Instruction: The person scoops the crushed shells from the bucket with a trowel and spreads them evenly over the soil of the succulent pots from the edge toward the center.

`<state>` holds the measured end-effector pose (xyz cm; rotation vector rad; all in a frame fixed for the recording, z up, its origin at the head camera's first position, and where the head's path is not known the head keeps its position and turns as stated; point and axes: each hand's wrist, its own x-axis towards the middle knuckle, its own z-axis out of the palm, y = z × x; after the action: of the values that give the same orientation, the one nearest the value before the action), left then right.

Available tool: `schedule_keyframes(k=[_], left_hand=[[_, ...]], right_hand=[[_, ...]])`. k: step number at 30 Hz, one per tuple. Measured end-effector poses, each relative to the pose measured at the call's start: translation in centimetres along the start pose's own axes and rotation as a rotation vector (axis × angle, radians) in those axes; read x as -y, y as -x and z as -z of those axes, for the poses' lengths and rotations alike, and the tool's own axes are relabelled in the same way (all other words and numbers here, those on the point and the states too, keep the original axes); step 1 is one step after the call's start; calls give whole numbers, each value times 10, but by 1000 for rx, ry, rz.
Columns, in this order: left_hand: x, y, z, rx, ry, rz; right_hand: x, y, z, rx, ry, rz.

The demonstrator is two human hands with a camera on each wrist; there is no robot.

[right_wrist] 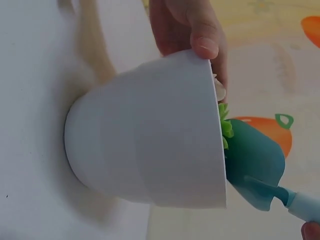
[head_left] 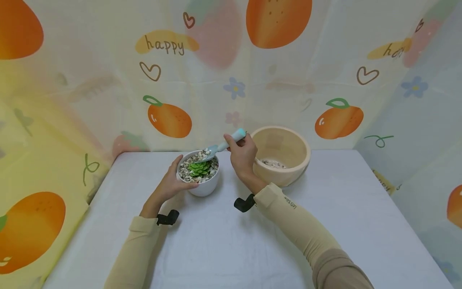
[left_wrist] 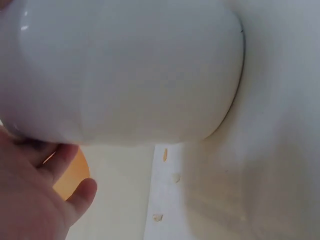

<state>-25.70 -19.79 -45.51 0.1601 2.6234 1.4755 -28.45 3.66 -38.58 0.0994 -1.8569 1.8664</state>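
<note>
A white flower pot (head_left: 203,189) stands on the table, filled with pale pebbles (head_left: 185,171) around a green succulent (head_left: 199,169). My left hand (head_left: 169,184) grips this pot at its left side, thumb along the near rim. In the right wrist view, the thumb tip (right_wrist: 206,47) lies right at the rim. My right hand (head_left: 243,155) holds a light blue trowel (head_left: 236,137) by its handle. Its blade, with pebbles on it, is tilted down over the far part of the pot, close above the succulent. In the right wrist view the blade (right_wrist: 256,161) overlaps the pot's mouth.
A large beige pot (head_left: 285,175) stands to the right, behind my right hand, with some pebbles (head_left: 273,163) at its bottom. White cloth covers the table (head_left: 213,249). Small chips (left_wrist: 158,218) lie on it near the white pot. A fruit-patterned curtain (head_left: 216,108) hangs behind.
</note>
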Motion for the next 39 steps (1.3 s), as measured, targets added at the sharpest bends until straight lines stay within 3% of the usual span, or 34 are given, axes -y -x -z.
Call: schedule_keyframes(k=[4, 10, 15, 20, 25, 35, 39], left_hand=[[-2, 3, -7, -59, 2, -2], [-8, 10, -21, -167, -83, -3], [-8, 14, -18, -150, -112, -9], [-5, 9, -9, -89, -74, -45], [-4, 2, -7, -41, -36, -21], [-8, 10, -26, -205, -70, -35], [-8, 14, -27, -203, -96, -28]], right_hand=[[-2, 1, -2, -1, -9, 5], [-5, 3, -4, -13, -34, -1], [-5, 6, -3, -9, -41, 0], [-5, 8, -3, -19, -47, 2], [-3, 10, -3, -18, -42, 12], [2, 15, -5, -27, -10, 7], [6, 21, -4, -14, -1, -6]])
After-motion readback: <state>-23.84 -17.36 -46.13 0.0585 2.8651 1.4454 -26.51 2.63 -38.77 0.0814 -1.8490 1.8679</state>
